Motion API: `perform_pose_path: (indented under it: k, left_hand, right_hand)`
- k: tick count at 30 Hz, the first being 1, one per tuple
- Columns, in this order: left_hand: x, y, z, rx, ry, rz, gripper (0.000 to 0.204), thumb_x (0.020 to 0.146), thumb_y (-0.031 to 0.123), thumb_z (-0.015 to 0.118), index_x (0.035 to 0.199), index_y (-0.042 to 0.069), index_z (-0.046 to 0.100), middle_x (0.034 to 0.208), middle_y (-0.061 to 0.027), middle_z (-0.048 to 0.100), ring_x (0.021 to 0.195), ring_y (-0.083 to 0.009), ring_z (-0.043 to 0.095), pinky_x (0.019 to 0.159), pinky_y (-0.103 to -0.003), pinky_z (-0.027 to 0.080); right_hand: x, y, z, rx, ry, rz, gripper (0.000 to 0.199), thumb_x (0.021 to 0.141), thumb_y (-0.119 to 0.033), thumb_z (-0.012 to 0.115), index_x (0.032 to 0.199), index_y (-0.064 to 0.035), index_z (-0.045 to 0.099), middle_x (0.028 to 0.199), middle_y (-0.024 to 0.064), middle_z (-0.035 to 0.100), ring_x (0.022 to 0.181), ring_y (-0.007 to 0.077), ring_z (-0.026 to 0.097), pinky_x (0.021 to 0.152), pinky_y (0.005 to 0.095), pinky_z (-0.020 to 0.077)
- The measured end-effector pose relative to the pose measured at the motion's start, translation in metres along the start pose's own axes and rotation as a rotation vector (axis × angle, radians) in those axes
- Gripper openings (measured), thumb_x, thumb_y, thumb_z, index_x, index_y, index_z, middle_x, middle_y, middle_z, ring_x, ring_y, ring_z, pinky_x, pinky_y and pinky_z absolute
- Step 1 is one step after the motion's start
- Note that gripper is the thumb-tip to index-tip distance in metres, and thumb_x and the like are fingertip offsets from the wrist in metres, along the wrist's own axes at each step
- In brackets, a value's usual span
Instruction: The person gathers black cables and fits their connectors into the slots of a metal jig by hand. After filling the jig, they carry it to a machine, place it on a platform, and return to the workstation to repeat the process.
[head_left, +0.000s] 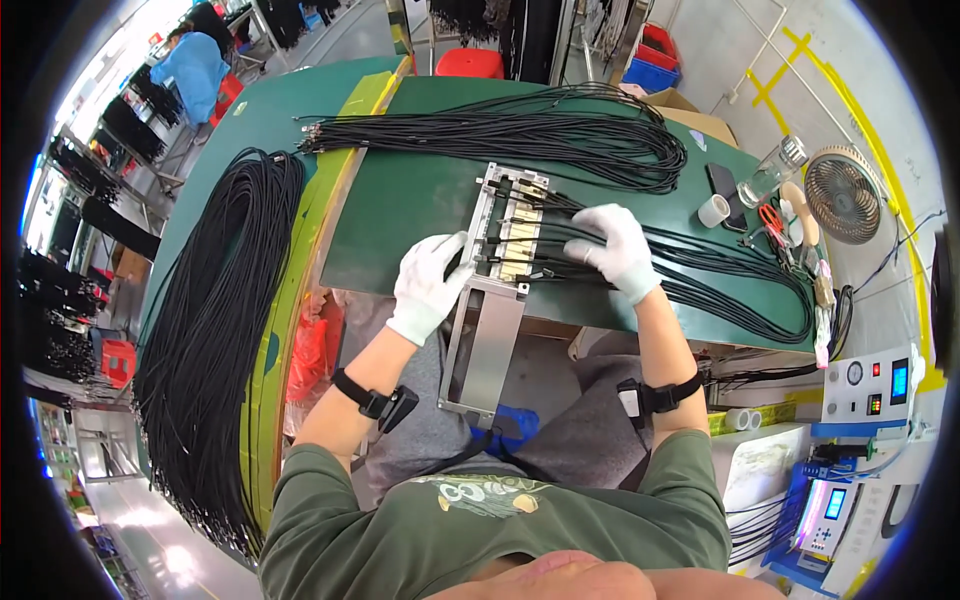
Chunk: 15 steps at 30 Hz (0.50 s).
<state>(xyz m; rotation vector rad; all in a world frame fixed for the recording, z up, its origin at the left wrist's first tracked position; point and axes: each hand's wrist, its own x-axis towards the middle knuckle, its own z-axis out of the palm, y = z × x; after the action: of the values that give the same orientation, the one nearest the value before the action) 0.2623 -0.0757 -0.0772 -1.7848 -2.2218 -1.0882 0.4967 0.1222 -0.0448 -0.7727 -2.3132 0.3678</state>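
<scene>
A metal fixture (484, 215) with pale clamp blocks lies on the green table, holding several black cable ends side by side. My left hand (425, 285), in a white glove, is at the fixture's left edge. Its thumb and fingers close in beside a black cable end, and what lies between them is hidden. My right hand (622, 252), also gloved, hovers over the black cables (690, 262) just right of the fixture. Its thumb and fingers are apart and curved, with no cable plainly gripped. The cables run right from the fixture and loop back near the table's right edge.
Black cable bundles lie across the table's back (520, 130) and down its left side (215, 330). At right are a fan (842, 195), a glass bottle (770, 172), a phone (724, 190) and a tape roll (713, 210). A metal frame (497, 345) extends over my lap.
</scene>
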Motion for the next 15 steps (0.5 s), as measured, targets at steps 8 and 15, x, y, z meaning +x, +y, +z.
perform_pose_path:
  k: [8,15]
  left_hand:
    - [0.006,0.005,0.013,-0.097,0.008,0.031,0.037,0.082,0.016,0.070,0.118,0.006,0.067,0.113,-0.0124,0.066,0.108,-0.0316,0.061,0.096,-0.040,0.047]
    - [0.004,0.009,0.010,-0.174,0.112,0.011,0.024,0.084,0.016,0.069,0.106,0.005,0.069,0.115,-0.0138,0.066,0.111,-0.0337,0.060,0.098,-0.042,0.046]
  right_hand:
    - [0.001,0.012,0.030,0.051,-0.286,0.065,0.021,0.080,-0.029,0.074,0.092,-0.0123,0.075,0.089,0.0052,0.069,0.093,0.0297,0.061,0.081,0.0407,0.0493]
    - [-0.003,-0.012,0.016,0.021,-0.094,-0.171,0.018,0.082,-0.027,0.072,0.092,-0.0140,0.076,0.083,0.0049,0.067,0.084,0.0287,0.060,0.075,0.0403,0.0474]
